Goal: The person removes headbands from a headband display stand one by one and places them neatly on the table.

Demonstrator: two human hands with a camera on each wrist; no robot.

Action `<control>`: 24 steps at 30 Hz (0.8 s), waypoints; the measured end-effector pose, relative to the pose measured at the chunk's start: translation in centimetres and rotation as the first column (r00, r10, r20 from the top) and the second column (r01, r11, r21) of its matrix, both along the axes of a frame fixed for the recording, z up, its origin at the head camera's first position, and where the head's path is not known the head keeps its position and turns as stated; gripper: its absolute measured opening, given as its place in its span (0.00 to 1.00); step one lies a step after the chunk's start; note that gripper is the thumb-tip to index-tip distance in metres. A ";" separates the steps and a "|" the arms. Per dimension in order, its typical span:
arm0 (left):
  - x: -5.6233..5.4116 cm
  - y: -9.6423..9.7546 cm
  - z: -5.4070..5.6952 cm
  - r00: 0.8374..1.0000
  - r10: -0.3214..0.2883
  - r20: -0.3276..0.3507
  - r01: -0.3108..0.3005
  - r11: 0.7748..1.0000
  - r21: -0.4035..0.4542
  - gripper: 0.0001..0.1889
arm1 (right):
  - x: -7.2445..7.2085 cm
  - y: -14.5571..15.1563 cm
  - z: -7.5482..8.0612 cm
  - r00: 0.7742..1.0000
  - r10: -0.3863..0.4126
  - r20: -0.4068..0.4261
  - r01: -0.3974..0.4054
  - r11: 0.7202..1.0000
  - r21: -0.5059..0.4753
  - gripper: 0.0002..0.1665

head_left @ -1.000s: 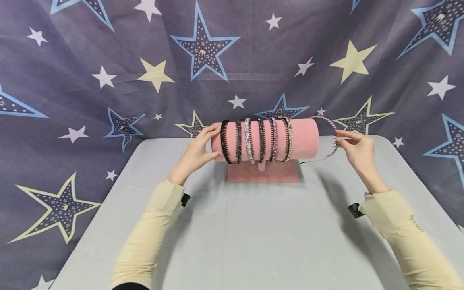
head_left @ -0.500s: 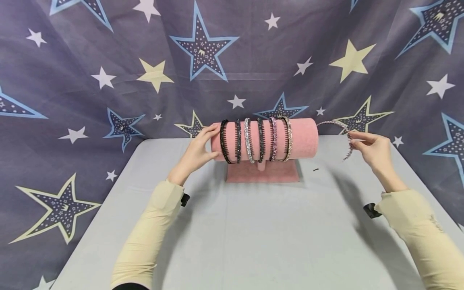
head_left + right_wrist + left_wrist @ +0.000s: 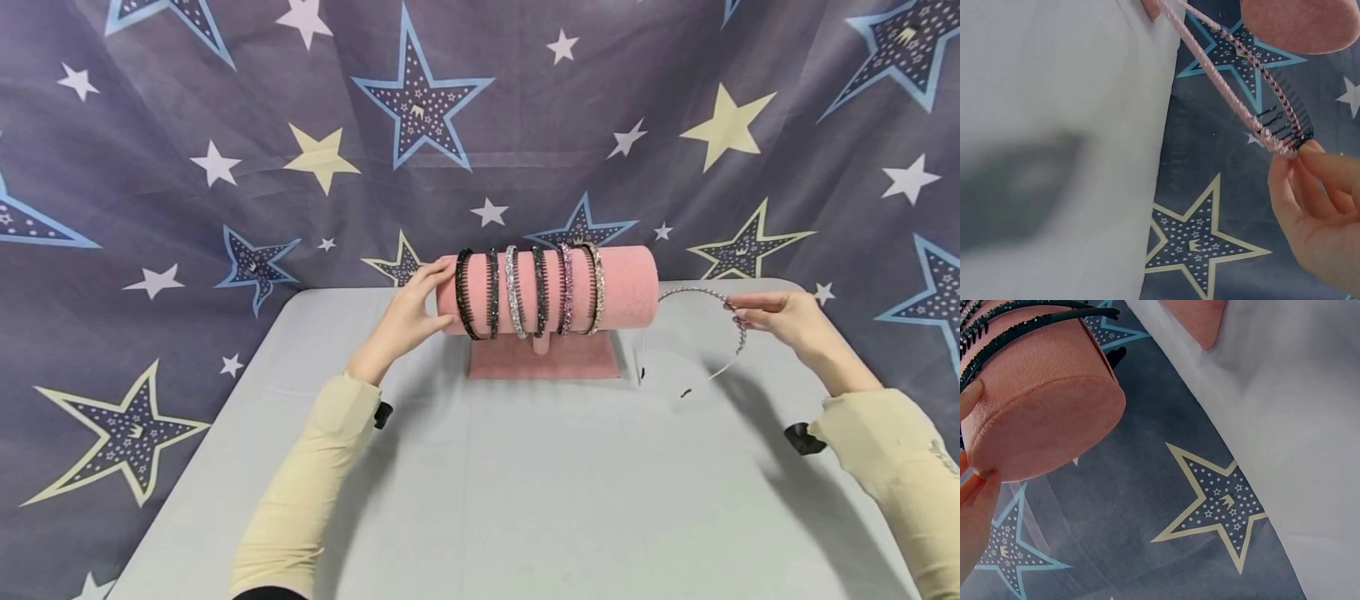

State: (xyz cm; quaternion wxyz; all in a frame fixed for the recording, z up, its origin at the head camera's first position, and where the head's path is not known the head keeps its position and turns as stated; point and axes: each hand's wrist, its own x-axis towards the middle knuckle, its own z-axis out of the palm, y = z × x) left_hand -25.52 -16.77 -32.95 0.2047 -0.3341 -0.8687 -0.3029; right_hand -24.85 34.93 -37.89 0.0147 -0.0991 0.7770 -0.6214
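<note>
A pink padded display roll (image 3: 628, 287) lies sideways on its pink base (image 3: 510, 360). My left hand (image 3: 399, 323) grips its left end, thumb in front and fingers over the back. In the left wrist view those fingertips press the roll's edge beside the round end face (image 3: 1054, 428). My right hand (image 3: 798, 323) pinches a pink headband (image 3: 1210, 67) with black comb teeth at its curve. The headband is off the roll's right end, its two dark-tipped ends pointing down and toward the front.
Several glittery headbands circle the roll, among them a black one (image 3: 465, 293), a silver one (image 3: 514, 292), a purple-pink one (image 3: 567, 289) and a gold one (image 3: 599, 288). A pale cloth covers the table (image 3: 540, 483). Behind hangs a star-patterned curtain (image 3: 525, 100).
My right hand has drawn the pink headband away from the roll's right end, rightward and slightly down, turning its ends toward the front. My left hand has stayed on the roll.
</note>
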 end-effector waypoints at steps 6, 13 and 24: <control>0.1 0.0 -0.1 1.000 -0.005 -0.008 0.005 1.000 0.000 0.34 | 1.6 -1.6 1.6 0.997 0.055 0.056 -0.057 0.998 0.034 0.17; 0.0 -0.1 -0.1 1.000 -0.004 -0.005 0.004 1.000 -0.002 0.34 | 0.7 -1.0 0.5 0.986 0.121 0.118 -0.122 0.993 0.004 0.18; 0.1 -0.1 0.1 1.000 0.009 0.002 -0.009 1.000 -0.012 0.34 | 0.0 -0.6 -0.8 0.954 0.184 0.239 -0.169 0.982 -0.079 0.19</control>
